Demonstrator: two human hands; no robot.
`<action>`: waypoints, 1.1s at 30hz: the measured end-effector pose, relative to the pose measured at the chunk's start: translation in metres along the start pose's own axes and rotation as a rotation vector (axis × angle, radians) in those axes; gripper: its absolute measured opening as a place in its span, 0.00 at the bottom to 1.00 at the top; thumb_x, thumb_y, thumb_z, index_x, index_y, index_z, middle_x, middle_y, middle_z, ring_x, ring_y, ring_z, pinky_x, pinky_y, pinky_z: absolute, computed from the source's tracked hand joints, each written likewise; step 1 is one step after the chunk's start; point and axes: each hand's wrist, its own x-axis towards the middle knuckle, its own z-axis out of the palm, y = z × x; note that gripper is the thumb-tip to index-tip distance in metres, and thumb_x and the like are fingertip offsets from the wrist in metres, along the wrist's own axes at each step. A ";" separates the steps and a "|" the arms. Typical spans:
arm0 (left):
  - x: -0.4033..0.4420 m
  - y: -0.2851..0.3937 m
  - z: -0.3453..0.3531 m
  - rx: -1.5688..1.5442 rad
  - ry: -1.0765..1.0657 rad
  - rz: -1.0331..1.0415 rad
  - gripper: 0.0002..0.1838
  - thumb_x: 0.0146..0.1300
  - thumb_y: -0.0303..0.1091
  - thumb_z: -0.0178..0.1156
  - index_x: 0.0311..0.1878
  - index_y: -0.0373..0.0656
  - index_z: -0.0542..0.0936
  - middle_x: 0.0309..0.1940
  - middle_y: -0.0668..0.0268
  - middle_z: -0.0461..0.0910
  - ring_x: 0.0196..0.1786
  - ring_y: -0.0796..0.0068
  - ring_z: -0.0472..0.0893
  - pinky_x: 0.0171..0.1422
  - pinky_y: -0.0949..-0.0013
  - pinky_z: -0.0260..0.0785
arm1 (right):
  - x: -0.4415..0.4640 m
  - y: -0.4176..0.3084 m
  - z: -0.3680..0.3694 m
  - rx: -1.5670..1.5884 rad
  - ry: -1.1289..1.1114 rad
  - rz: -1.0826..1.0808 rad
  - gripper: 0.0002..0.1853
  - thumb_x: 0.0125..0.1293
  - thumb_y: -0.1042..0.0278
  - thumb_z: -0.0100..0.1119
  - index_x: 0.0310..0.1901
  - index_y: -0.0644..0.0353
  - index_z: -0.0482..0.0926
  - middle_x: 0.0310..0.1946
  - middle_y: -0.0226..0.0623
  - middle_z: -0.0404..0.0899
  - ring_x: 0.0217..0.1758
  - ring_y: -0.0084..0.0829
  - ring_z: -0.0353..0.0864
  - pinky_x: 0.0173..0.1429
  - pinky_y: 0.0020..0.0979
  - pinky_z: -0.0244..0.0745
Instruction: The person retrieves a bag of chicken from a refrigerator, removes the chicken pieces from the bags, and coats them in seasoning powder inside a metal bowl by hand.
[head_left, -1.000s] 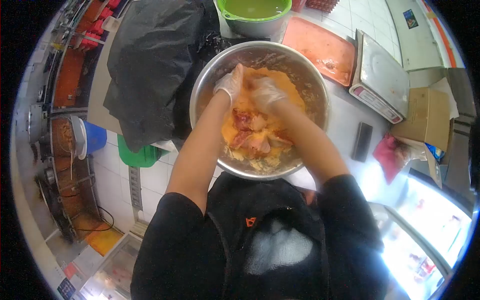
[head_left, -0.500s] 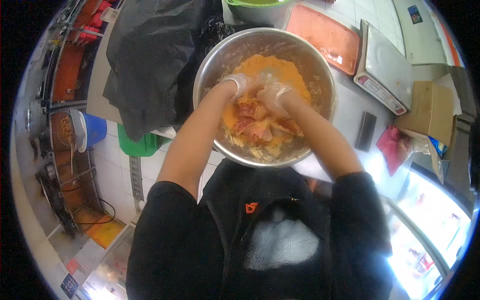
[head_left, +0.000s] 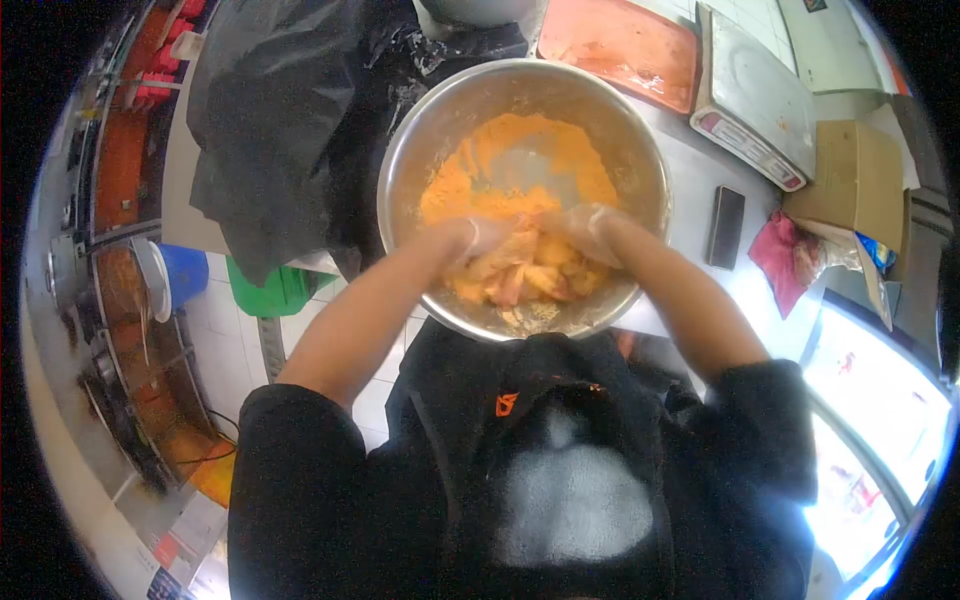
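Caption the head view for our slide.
Gloved left hand and right hand on meat pieces in a metal bowl with orange powder, a reddish tray and a scale nearby.

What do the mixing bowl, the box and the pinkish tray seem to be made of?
Mixing bowl: satin metal, likely stainless steel, from its grey sheen. Box: matte cardboard, from its brown flaps. Pinkish tray: probably smooth plastic, from its solid colour and glossy highlights.

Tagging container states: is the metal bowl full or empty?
Partly full: the metal bowl holds orange powder and meat pieces, below its rim.
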 end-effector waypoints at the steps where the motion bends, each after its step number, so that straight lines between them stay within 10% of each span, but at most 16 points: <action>1: -0.002 0.004 0.009 -0.184 -0.038 -0.023 0.40 0.64 0.69 0.45 0.61 0.41 0.75 0.59 0.50 0.75 0.56 0.55 0.78 0.59 0.57 0.70 | -0.002 -0.002 0.006 0.007 0.008 0.000 0.35 0.65 0.34 0.49 0.58 0.60 0.76 0.58 0.48 0.76 0.59 0.43 0.75 0.63 0.37 0.65; 3: 0.001 0.011 0.019 -0.527 -0.044 -0.034 0.40 0.62 0.67 0.51 0.62 0.39 0.75 0.57 0.50 0.76 0.54 0.57 0.78 0.58 0.56 0.71 | -0.006 -0.008 0.018 0.601 -0.032 0.214 0.37 0.65 0.32 0.48 0.62 0.58 0.73 0.61 0.45 0.74 0.61 0.39 0.74 0.64 0.37 0.64; 7: 0.019 0.012 0.017 -0.239 0.155 0.343 0.38 0.62 0.63 0.54 0.62 0.37 0.72 0.55 0.50 0.76 0.53 0.59 0.79 0.56 0.55 0.73 | -0.017 -0.002 0.011 0.697 0.051 0.037 0.37 0.63 0.35 0.52 0.62 0.60 0.74 0.59 0.44 0.75 0.60 0.38 0.74 0.63 0.39 0.67; 13: -0.015 0.016 -0.029 -1.201 -0.106 0.612 0.27 0.67 0.50 0.57 0.60 0.40 0.71 0.48 0.59 0.78 0.47 0.65 0.80 0.53 0.64 0.73 | 0.003 0.037 0.000 0.745 0.485 -0.172 0.31 0.66 0.43 0.52 0.63 0.56 0.72 0.58 0.48 0.75 0.59 0.40 0.74 0.64 0.35 0.65; 16: -0.023 0.017 -0.053 -0.999 0.090 0.458 0.24 0.69 0.47 0.55 0.60 0.40 0.72 0.46 0.59 0.79 0.42 0.68 0.80 0.51 0.68 0.72 | 0.003 0.031 -0.021 0.924 0.684 -0.353 0.28 0.67 0.48 0.51 0.61 0.60 0.73 0.56 0.51 0.76 0.59 0.44 0.75 0.65 0.35 0.66; 19: 0.029 0.006 -0.079 -0.491 0.449 0.779 0.23 0.72 0.50 0.51 0.54 0.39 0.78 0.51 0.62 0.80 0.52 0.71 0.78 0.59 0.66 0.69 | 0.078 0.020 -0.041 0.246 0.724 -0.396 0.24 0.68 0.54 0.51 0.60 0.61 0.73 0.55 0.52 0.76 0.60 0.47 0.74 0.64 0.39 0.68; 21: 0.110 -0.016 -0.089 -0.273 0.627 1.033 0.21 0.74 0.46 0.45 0.55 0.40 0.78 0.50 0.62 0.81 0.52 0.68 0.78 0.59 0.66 0.68 | 0.115 0.003 -0.029 -0.758 0.600 -0.304 0.23 0.68 0.54 0.50 0.58 0.60 0.75 0.55 0.49 0.77 0.59 0.46 0.75 0.63 0.40 0.69; 24: 0.110 -0.014 -0.099 0.263 0.932 1.113 0.24 0.75 0.46 0.39 0.56 0.41 0.79 0.49 0.60 0.82 0.53 0.61 0.80 0.61 0.64 0.68 | 0.075 -0.026 -0.014 -0.146 0.567 -0.397 0.21 0.68 0.53 0.51 0.56 0.58 0.77 0.55 0.46 0.78 0.58 0.42 0.76 0.61 0.38 0.70; 28: 0.023 0.035 -0.082 0.219 0.614 0.330 0.38 0.65 0.63 0.44 0.61 0.36 0.73 0.58 0.51 0.75 0.61 0.57 0.75 0.66 0.59 0.65 | 0.069 0.001 -0.022 0.421 0.371 -0.608 0.21 0.67 0.51 0.53 0.54 0.56 0.79 0.53 0.43 0.80 0.55 0.37 0.78 0.59 0.36 0.71; 31: -0.001 0.047 -0.065 0.275 0.516 0.109 0.46 0.60 0.71 0.47 0.64 0.35 0.71 0.63 0.47 0.71 0.65 0.55 0.72 0.67 0.57 0.65 | 0.026 0.011 -0.054 0.696 0.161 -0.076 0.24 0.65 0.48 0.56 0.55 0.55 0.79 0.54 0.40 0.79 0.56 0.34 0.76 0.61 0.34 0.69; 33: -0.001 0.048 -0.047 0.349 0.476 -0.010 0.42 0.61 0.69 0.48 0.65 0.40 0.71 0.64 0.50 0.71 0.65 0.54 0.73 0.66 0.59 0.66 | 0.039 0.031 -0.044 -0.265 0.197 0.001 0.27 0.64 0.45 0.57 0.58 0.54 0.77 0.58 0.40 0.76 0.58 0.34 0.74 0.62 0.35 0.68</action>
